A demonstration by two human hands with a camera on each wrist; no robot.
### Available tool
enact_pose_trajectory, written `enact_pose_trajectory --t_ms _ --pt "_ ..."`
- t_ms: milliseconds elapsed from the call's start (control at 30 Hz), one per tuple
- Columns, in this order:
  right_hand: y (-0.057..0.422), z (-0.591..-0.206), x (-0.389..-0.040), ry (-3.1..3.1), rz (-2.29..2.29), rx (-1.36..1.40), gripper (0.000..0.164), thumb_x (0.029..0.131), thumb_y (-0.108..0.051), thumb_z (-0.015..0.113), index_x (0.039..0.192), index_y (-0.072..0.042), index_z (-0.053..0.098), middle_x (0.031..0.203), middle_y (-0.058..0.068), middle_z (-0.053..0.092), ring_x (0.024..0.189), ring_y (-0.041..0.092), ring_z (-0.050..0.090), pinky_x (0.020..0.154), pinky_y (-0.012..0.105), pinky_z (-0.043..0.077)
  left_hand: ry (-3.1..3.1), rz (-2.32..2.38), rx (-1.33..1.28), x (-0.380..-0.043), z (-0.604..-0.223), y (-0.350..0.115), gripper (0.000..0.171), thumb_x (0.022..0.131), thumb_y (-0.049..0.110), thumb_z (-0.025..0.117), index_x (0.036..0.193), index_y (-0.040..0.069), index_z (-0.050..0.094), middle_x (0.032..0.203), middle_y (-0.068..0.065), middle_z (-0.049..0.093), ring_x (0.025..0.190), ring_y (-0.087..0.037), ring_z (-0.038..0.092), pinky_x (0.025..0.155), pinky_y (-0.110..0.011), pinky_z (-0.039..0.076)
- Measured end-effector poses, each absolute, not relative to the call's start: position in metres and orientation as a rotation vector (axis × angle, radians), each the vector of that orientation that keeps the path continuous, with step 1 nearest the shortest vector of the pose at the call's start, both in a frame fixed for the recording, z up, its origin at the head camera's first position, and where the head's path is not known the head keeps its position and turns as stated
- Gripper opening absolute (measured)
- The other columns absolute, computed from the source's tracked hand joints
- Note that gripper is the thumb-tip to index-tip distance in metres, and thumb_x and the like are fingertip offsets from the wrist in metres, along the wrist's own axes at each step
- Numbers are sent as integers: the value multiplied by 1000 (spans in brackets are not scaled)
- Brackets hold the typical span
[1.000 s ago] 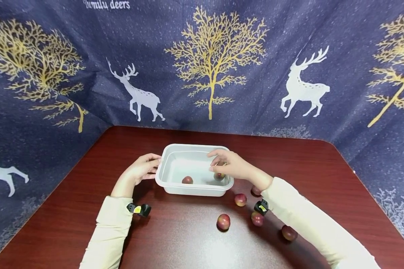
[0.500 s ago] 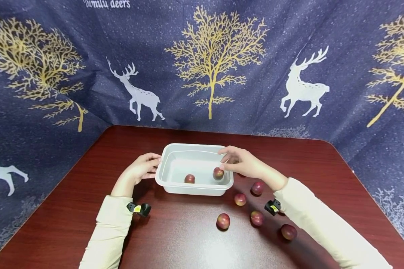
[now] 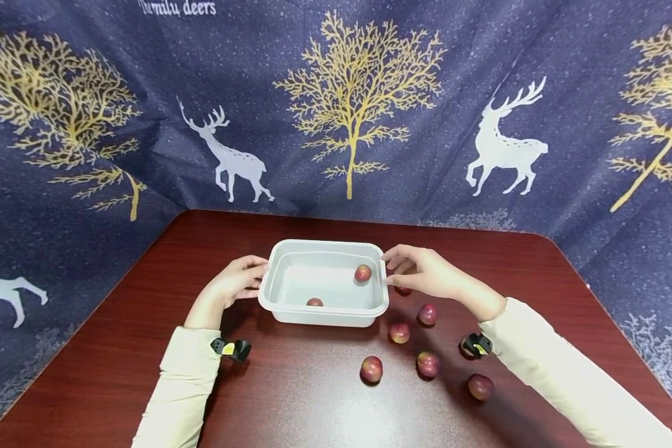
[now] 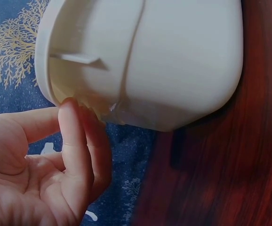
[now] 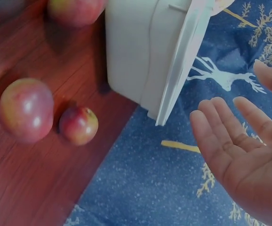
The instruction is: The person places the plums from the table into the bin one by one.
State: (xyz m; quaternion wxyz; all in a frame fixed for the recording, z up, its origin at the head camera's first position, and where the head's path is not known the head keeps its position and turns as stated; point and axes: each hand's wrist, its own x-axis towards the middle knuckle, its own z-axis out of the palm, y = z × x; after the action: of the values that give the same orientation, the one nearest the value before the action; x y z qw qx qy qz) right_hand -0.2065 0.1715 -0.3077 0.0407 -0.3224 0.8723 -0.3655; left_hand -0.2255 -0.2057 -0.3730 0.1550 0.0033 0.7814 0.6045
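Observation:
A white plastic container point(image 3: 325, 283) stands on the table with two reddish plums inside, one plum point(image 3: 363, 273) towards the right wall and the other plum point(image 3: 314, 302) by the near wall, partly hidden by the rim. My left hand point(image 3: 238, 281) holds the container's left rim, fingertips at its edge in the left wrist view. Beside the right rim, my right hand point(image 3: 420, 271) has its fingers loosely bent and nothing in them. In the right wrist view the right hand point(image 5: 242, 150) is apart from the container point(image 5: 136, 52).
Several more plums lie on the dark red table point(image 3: 269, 386), right of and in front of the container, including a plum point(image 3: 372, 369) nearest the front and a plum point(image 3: 480, 387) farther right. One plum point(image 3: 403, 290) is partly under the right hand. A blue deer-print cloth point(image 3: 313, 155) hangs behind.
My right hand has let go of a plum inside the container and moved right, out past the rim. That plum has rolled towards the back. My left hand has stayed put.

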Motion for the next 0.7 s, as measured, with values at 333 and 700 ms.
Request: enact_pose_trajectory --t_ms 333,700 --pt "190 -308 -195 2678 -1045 -1035 29 86 -7 68 112 1 59 95 9 67 90 30 65 79 37 55 2222 1743 21 -227 -375 -208 42 99 17 46 132 -8 39 88 3 58 72 -5 60 68 -21 54" --pt "204 -321 -189 2707 -965 -1039 26 85 -7 69 109 -6 61 101 4 66 92 20 64 81 40 54 2238 1729 10 -227 -373 -206 42 100 16 46 132 -8 39 91 1 58 73 -5 60 69 -22 54"
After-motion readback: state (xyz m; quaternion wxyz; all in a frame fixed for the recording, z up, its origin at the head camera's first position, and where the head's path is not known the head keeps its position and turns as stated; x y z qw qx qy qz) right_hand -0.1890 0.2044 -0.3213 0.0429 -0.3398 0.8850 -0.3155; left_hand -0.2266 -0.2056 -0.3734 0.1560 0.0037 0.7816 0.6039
